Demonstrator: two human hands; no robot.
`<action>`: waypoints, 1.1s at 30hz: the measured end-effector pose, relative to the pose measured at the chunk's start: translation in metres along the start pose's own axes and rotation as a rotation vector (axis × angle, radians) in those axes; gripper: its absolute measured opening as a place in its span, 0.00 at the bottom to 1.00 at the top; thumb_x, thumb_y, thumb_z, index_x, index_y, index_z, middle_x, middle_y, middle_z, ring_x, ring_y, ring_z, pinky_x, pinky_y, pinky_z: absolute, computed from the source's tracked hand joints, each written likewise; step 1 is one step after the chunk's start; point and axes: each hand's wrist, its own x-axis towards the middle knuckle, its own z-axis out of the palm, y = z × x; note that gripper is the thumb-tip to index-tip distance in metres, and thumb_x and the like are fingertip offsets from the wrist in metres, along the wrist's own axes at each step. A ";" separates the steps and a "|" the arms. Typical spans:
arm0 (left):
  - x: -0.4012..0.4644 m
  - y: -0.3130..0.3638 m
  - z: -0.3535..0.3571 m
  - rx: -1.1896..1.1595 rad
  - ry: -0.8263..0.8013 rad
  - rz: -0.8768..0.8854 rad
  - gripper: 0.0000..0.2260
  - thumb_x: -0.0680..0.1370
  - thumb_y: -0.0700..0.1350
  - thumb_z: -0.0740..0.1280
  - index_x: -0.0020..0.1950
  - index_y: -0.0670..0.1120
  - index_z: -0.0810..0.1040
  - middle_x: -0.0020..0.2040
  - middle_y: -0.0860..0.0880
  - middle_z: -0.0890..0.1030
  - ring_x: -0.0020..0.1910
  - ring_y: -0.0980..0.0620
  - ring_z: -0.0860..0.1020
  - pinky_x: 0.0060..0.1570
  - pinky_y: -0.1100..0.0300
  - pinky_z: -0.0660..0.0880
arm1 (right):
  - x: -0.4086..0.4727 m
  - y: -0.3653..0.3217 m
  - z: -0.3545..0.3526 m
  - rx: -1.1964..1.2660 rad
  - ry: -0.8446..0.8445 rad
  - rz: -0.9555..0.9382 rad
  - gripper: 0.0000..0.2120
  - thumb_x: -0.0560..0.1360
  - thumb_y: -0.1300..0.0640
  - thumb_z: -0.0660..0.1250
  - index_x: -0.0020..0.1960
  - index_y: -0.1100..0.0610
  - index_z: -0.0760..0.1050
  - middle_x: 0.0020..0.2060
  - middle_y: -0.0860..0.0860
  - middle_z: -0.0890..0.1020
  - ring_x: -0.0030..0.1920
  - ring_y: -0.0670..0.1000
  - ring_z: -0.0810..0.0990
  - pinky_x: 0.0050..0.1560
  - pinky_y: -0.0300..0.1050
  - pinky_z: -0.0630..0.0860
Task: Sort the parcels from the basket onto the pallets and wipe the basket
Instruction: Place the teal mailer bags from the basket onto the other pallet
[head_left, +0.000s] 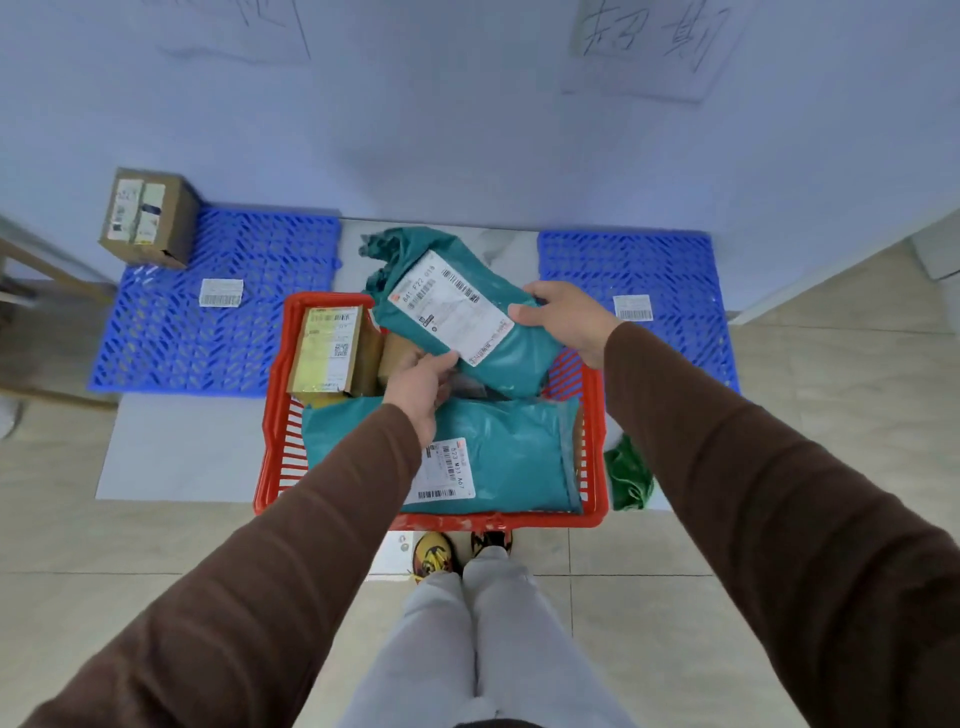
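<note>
Two hands, left hand (423, 382) and right hand (563, 319), closed on teal mailer (457, 312), lifted over red basket (270, 415). Sorting step under way. Label perhaps being read; next, carry to left pallet (218, 343) or right pallet (631, 265). Second mailer (514, 457), boxes remain inside.

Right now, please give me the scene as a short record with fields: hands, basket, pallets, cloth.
hands: left hand and right hand both grip a teal plastic mailer bag
basket: red plastic basket holds another teal mailer and a cardboard box
pallets: left blue pallet carries one brown carton; right blue pallet carries no parcel
cloth: green cloth, right of basket
</note>
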 end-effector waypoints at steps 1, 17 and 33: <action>-0.005 0.005 0.008 0.027 -0.041 0.057 0.08 0.81 0.36 0.65 0.58 0.47 0.74 0.48 0.51 0.84 0.32 0.59 0.83 0.31 0.66 0.76 | -0.005 -0.003 -0.005 0.061 0.012 0.000 0.10 0.80 0.60 0.68 0.60 0.63 0.78 0.50 0.58 0.84 0.48 0.56 0.83 0.56 0.55 0.80; 0.083 0.074 0.206 0.403 -0.293 0.137 0.18 0.80 0.35 0.66 0.69 0.48 0.72 0.56 0.46 0.83 0.44 0.53 0.82 0.41 0.58 0.80 | 0.057 0.011 -0.152 0.500 0.395 0.043 0.11 0.82 0.54 0.65 0.62 0.56 0.71 0.55 0.54 0.82 0.45 0.50 0.83 0.35 0.43 0.80; 0.258 0.016 0.253 0.714 -0.129 -0.037 0.23 0.78 0.32 0.68 0.70 0.46 0.68 0.61 0.41 0.81 0.49 0.46 0.81 0.39 0.55 0.79 | 0.226 0.135 -0.177 0.366 0.323 0.287 0.13 0.82 0.62 0.64 0.66 0.61 0.75 0.61 0.58 0.82 0.55 0.56 0.82 0.56 0.49 0.78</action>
